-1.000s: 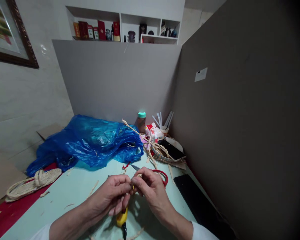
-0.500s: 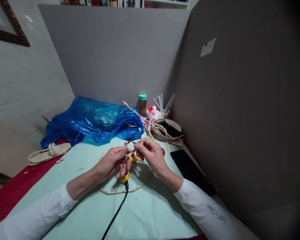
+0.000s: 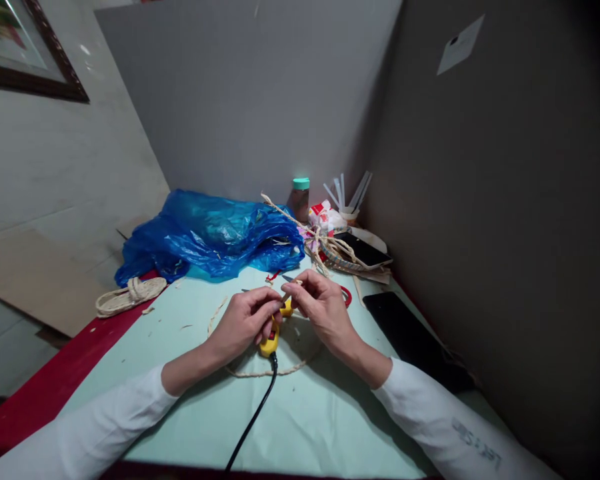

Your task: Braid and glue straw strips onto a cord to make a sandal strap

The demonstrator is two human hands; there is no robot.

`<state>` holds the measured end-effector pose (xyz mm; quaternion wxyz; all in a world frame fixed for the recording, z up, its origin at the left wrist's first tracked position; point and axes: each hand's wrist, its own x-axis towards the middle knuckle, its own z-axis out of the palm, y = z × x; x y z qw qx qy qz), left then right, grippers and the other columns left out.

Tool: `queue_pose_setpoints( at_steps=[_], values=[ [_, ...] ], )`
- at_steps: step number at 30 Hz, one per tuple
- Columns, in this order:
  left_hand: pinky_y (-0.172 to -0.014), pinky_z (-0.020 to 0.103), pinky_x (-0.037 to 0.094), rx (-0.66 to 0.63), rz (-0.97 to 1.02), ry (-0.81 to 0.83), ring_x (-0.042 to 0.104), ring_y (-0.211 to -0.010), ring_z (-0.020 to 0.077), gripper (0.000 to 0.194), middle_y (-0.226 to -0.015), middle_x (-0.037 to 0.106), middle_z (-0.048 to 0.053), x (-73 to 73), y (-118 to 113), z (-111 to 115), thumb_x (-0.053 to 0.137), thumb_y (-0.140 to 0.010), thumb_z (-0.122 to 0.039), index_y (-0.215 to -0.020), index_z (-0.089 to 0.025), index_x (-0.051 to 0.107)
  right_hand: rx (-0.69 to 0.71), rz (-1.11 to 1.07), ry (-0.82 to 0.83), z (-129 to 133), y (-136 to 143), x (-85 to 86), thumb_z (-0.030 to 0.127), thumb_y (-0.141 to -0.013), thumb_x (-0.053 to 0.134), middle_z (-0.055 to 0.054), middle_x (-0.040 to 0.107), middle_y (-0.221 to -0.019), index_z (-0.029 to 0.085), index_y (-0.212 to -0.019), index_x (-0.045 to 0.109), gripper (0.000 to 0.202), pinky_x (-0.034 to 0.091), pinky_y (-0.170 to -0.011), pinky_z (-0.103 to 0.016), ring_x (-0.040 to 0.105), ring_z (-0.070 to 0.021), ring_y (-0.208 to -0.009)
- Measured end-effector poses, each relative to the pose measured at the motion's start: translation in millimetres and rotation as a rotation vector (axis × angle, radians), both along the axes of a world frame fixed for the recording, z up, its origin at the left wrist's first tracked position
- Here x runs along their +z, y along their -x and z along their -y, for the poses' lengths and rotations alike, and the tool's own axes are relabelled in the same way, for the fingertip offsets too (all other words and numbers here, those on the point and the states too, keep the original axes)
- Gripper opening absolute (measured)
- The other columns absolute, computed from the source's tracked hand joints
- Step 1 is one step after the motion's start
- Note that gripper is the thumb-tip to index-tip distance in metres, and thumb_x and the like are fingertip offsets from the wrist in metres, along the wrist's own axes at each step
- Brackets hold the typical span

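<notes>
My left hand [image 3: 245, 321] and my right hand [image 3: 323, 307] meet above the pale green sheet, fingertips nearly touching. Both pinch a short piece of pale braided cord [image 3: 287, 297], mostly hidden by the fingers. Beneath them lies a yellow tool [image 3: 269, 340] with a black cable [image 3: 253, 421] running toward the front edge. A loop of thin twisted cord [image 3: 265, 375] curves on the sheet around the tool. Red-handled scissors [image 3: 347, 297] lie partly behind my right hand.
A blue plastic bag [image 3: 210, 233] spans the back left, a woven sandal-shaped piece [image 3: 130, 297] beside it. At the back right are a jar [image 3: 301, 200], straw strands [image 3: 325, 243] and a phone [image 3: 364, 250]. A black flat object [image 3: 415, 340] lies on the right.
The view has shifted, so the scene sits further right. My left hand has turned, with its back more to the camera and its fingers more curled. Both hands remain together at the cord.
</notes>
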<state>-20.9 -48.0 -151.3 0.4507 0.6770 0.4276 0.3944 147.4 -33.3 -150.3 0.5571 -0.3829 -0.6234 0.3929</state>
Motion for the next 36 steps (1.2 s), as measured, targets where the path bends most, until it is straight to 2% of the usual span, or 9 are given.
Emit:
queue_pose_setpoints(
  at_steps=[4, 8, 12, 17, 21, 24, 28, 32, 36],
  values=[
    [-0.038, 0.016, 0.035, -0.052, -0.002, 0.047, 0.046, -0.037, 0.0053, 0.029, -0.060, 0.063, 0.000, -1.1, -0.1, -2.1, 0.049, -0.094, -0.038, -0.087, -0.013, 0.062, 0.045, -0.043, 0.026, 0.6, 0.3, -1.0, 0.039, -0.084, 0.066, 0.003, 0.058, -0.059, 0.019, -0.071, 0.057, 0.026, 0.036, -0.050, -0.021, 0.047, -0.0095, -0.051],
    [-0.038, 0.018, 0.032, -0.054, -0.009, 0.052, 0.044, -0.035, 0.0052, 0.030, -0.063, 0.065, 0.002, 1.9, -2.0, -3.0, 0.048, -0.093, -0.038, -0.083, -0.013, 0.060, 0.051, -0.047, 0.032, 1.5, 0.8, -0.5, 0.038, -0.084, 0.065, 0.004, 0.056, -0.056, 0.019, -0.070, 0.056, 0.025, 0.035, -0.049, -0.021, 0.045, -0.0092, -0.049],
    [-0.042, 0.020, 0.030, -0.001, -0.063, -0.002, 0.040, -0.038, 0.0070, 0.025, -0.051, 0.054, -0.004, 5.3, -2.8, -0.8, 0.048, -0.091, -0.035, -0.078, -0.015, 0.056, 0.020, -0.014, 0.051, 2.7, 1.8, 0.8, 0.037, -0.084, 0.064, 0.003, 0.056, -0.056, 0.019, -0.069, 0.056, 0.025, 0.034, -0.048, -0.021, 0.044, -0.0097, -0.050],
    [-0.056, 0.023, 0.030, 0.073, -0.191, -0.173, 0.038, -0.059, 0.0111, 0.028, -0.062, 0.040, -0.003, 2.0, -2.3, 4.3, 0.046, -0.091, -0.035, -0.069, -0.017, 0.046, 0.006, -0.006, 0.055, 2.4, 5.0, -2.7, 0.037, -0.084, 0.064, 0.003, 0.055, -0.054, 0.018, -0.065, 0.055, 0.028, 0.033, -0.049, -0.022, 0.043, -0.0096, -0.050],
    [-0.059, 0.025, 0.031, 0.041, -0.203, -0.135, 0.037, -0.062, 0.0132, 0.033, -0.065, 0.036, -0.003, -3.4, -3.9, 2.8, 0.039, -0.093, -0.044, -0.070, -0.020, 0.038, 0.043, -0.008, 0.076, -0.7, 3.8, -8.4, 0.039, -0.086, 0.062, 0.002, 0.056, -0.056, 0.017, -0.067, 0.054, 0.030, 0.035, -0.051, -0.022, 0.047, -0.0105, -0.052],
    [-0.060, 0.025, 0.032, 0.050, -0.205, -0.106, 0.038, -0.063, 0.0140, 0.033, -0.065, 0.039, -0.002, -1.0, -4.7, -2.1, 0.039, -0.092, -0.044, -0.069, -0.019, 0.040, 0.099, 0.011, 0.085, -3.3, 0.4, -8.8, 0.041, -0.089, 0.060, 0.002, 0.056, -0.061, 0.017, -0.073, 0.057, 0.029, 0.037, -0.054, -0.022, 0.049, -0.0110, -0.056],
    [-0.061, 0.024, 0.035, 0.041, -0.159, -0.074, 0.043, -0.063, 0.0134, 0.032, -0.066, 0.047, -0.001, 7.0, -2.3, -5.7, 0.043, -0.092, -0.041, -0.072, -0.017, 0.051, 0.188, -0.011, 0.138, -2.5, -2.3, -6.6, 0.046, -0.089, 0.059, 0.002, 0.055, -0.065, 0.018, -0.082, 0.061, 0.029, 0.036, -0.051, -0.022, 0.045, -0.0106, -0.055],
    [-0.057, 0.023, 0.034, -0.017, -0.116, -0.088, 0.043, -0.057, 0.0114, 0.022, -0.062, 0.051, -0.001, 9.4, 1.6, -6.8, 0.049, -0.087, -0.029, -0.073, -0.016, 0.058, 0.167, -0.021, 0.224, 2.3, -1.7, -4.8, 0.050, -0.087, 0.060, -0.001, 0.058, -0.067, 0.019, -0.084, 0.065, 0.031, 0.036, -0.048, -0.023, 0.047, -0.0126, -0.054],
    [-0.050, 0.020, 0.031, -0.014, -0.101, -0.127, 0.038, -0.049, 0.0083, 0.013, -0.053, 0.042, -0.005, 7.5, 2.7, -7.0, 0.052, -0.079, -0.018, -0.065, -0.017, 0.052, 0.102, 0.043, 0.277, 8.1, -1.1, 0.1, 0.054, -0.082, 0.063, -0.003, 0.062, -0.064, 0.022, -0.079, 0.069, 0.032, 0.039, -0.046, -0.025, 0.050, -0.0152, -0.051]
  ],
)
